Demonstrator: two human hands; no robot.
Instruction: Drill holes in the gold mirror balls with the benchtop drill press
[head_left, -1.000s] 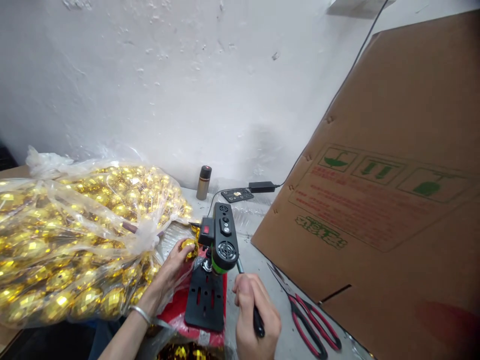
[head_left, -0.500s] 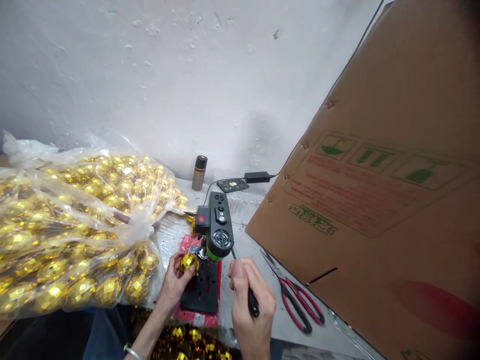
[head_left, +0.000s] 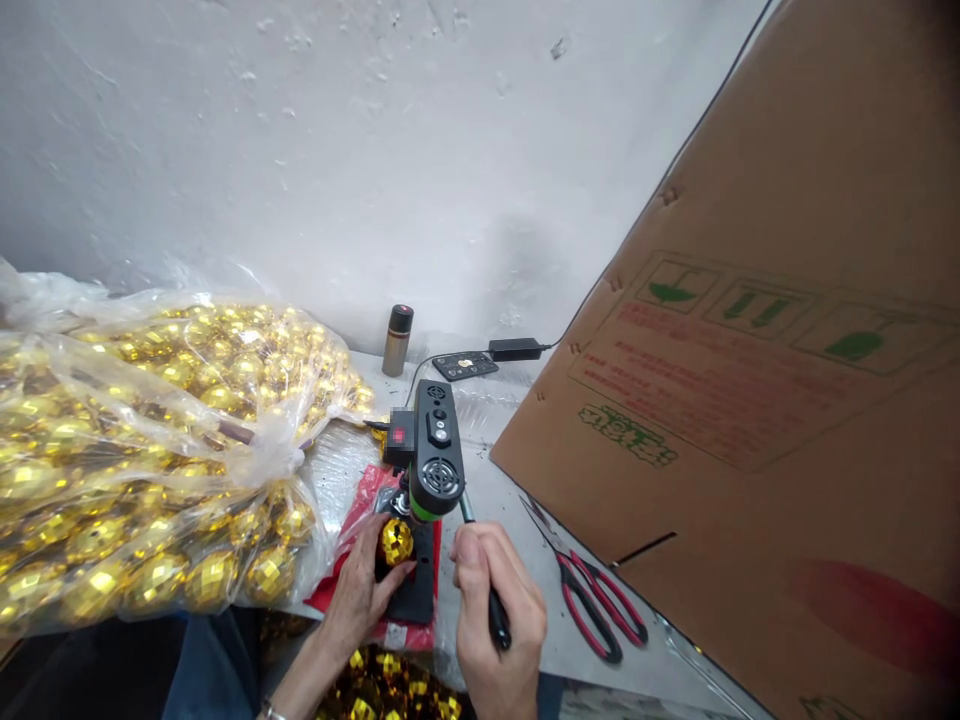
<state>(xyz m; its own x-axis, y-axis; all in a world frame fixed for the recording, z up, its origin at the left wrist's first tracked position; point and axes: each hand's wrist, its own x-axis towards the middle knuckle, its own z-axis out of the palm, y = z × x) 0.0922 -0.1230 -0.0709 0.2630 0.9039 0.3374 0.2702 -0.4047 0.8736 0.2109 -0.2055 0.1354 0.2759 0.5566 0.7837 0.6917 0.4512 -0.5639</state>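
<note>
Where the ball (head_left: 396,541) is concerned, left hand (head_left: 360,592) is nearer: ball sits between its thumb and fingers, gripped from the left, thumb on the near side. Ball is round, so no long axis to line up; small dark spot on its upper side, can't tell if it's a hole. It lies over the plate (head_left: 414,600), just to the near-left of the machine (head_left: 439,440) head. Contact with plate: can't tell.

Right hand (head_left: 499,605) is clenched round the handle (head_left: 498,622), apart from the ball, off to its right and a bit nearer the wearer. The rod (head_left: 466,506) slants from that fist up and away, slightly left, to the head's right side. So ball and handle lie on opposite sides of the head, one hand each.

Scissors (head_left: 600,610) lie open on the table (head_left: 551,640), right of the right hand, blades pointing away. Bag (head_left: 150,450) of gold balls to the left, red sheet (head_left: 367,490) under the plate.
</note>
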